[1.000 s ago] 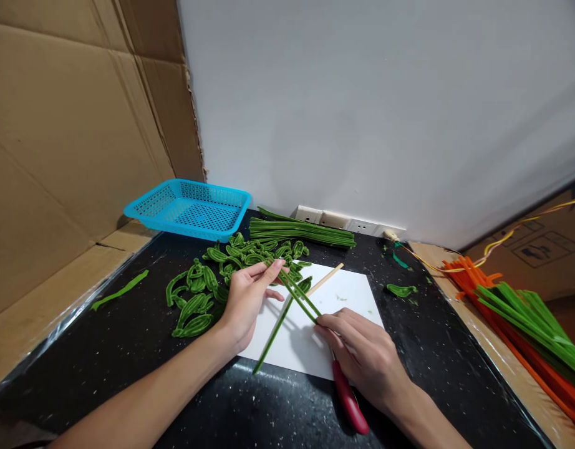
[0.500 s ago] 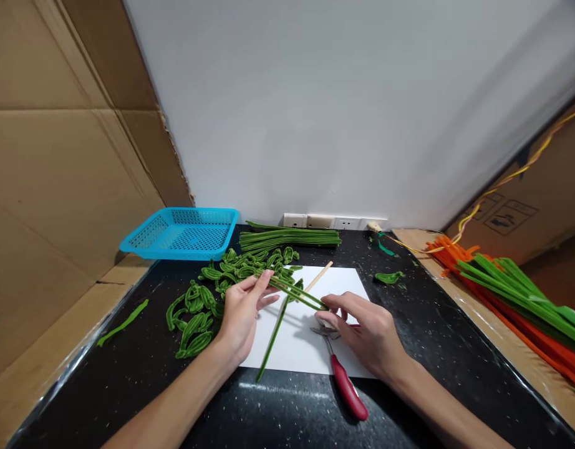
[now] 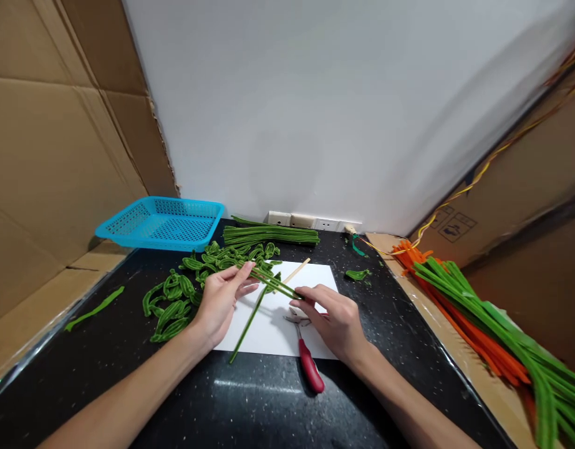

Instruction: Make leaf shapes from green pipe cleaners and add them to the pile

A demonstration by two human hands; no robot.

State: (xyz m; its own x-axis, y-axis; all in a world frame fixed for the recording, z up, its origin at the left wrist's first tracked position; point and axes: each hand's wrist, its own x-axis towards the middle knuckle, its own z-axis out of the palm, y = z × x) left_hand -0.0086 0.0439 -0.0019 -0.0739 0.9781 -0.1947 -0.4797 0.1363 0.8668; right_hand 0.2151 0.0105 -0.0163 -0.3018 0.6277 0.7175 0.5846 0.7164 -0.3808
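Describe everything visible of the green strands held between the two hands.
The green strands look slim and fuzzy, like pipe cleaners: two nearly parallel lengths, a narrow gap between them. The left hand and right hand pinch opposite ends. They slant down the picture toward the right hand, over the white paper. One folded piece or two, I cannot tell.

Glare on black tabletop point(image 3: 198, 411); soft shadows on wall point(image 3: 297, 81).

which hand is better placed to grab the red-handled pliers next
Probably the right hand: it is nearer the red-handled pliers; the left hand is over the left side of the white paper. Both hold green pipe cleaners.
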